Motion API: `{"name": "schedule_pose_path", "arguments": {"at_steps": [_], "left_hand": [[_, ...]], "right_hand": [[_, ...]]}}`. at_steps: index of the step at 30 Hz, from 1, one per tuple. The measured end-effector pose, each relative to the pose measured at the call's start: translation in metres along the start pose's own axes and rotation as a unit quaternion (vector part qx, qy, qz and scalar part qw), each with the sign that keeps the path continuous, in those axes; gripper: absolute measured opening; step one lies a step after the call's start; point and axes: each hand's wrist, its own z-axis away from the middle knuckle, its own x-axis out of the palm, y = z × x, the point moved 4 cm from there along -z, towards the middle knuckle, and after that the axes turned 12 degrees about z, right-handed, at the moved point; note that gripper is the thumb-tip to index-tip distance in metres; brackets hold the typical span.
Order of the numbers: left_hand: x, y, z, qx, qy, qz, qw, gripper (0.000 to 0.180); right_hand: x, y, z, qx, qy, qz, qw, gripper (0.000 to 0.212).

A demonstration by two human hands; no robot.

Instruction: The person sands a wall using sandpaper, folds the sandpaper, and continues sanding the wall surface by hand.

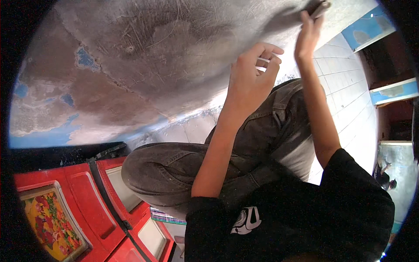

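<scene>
My right hand [308, 38] is raised at the upper right, close to the worn grey surface [161, 48]. Its thumb and fingers close around a short grey rod-like object [321, 9] with a pale end; blur hides its exact kind. A dark shadow falls on the surface beside it. Lower and to the left, my left hand [257, 72] hovers in front of the same surface, above my bent legs. Its fingers are loosely curled with bright gaps between them, and I see nothing held there.
The surface has peeling patches of blue paint [87, 60] and scratches. At the lower left stands a red cabinet [89, 196] with pale panels and a colourful picture. White floor tiles [345, 83] extend to the right, where another person [384, 178] shows small in the distance.
</scene>
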Motion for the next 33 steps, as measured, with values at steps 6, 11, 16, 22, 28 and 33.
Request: {"name": "schedule_pose_path", "arguments": {"at_steps": [6, 11, 16, 22, 28, 33], "left_hand": [[-0.004, 0.007, 0.001, 0.000, 0.005, 0.008, 1.000, 0.019], [-0.014, 0.010, 0.001, 0.034, 0.026, -0.009, 0.999, 0.019], [-0.009, 0.001, -0.005, 0.003, 0.012, -0.004, 1.000, 0.019], [-0.016, -0.009, -0.003, 0.034, 0.022, 0.038, 0.998, 0.019], [-0.015, 0.018, 0.000, 0.073, 0.035, 0.005, 0.997, 0.018], [-0.016, 0.025, -0.001, 0.094, 0.042, -0.008, 0.995, 0.018]], "right_hand": [[0.018, -0.022, 0.037, -0.018, -0.068, 0.023, 0.997, 0.073], [-0.027, 0.010, -0.054, 0.023, 0.058, -0.082, 0.995, 0.028], [-0.045, 0.039, -0.065, 0.004, 0.052, -0.124, 0.991, 0.021], [0.038, -0.013, 0.075, -0.078, -0.095, 0.014, 0.992, 0.075], [-0.008, -0.016, -0.001, 0.001, -0.052, -0.029, 0.998, 0.061], [-0.036, 0.021, -0.051, 0.077, 0.034, -0.033, 0.996, 0.038]]}}
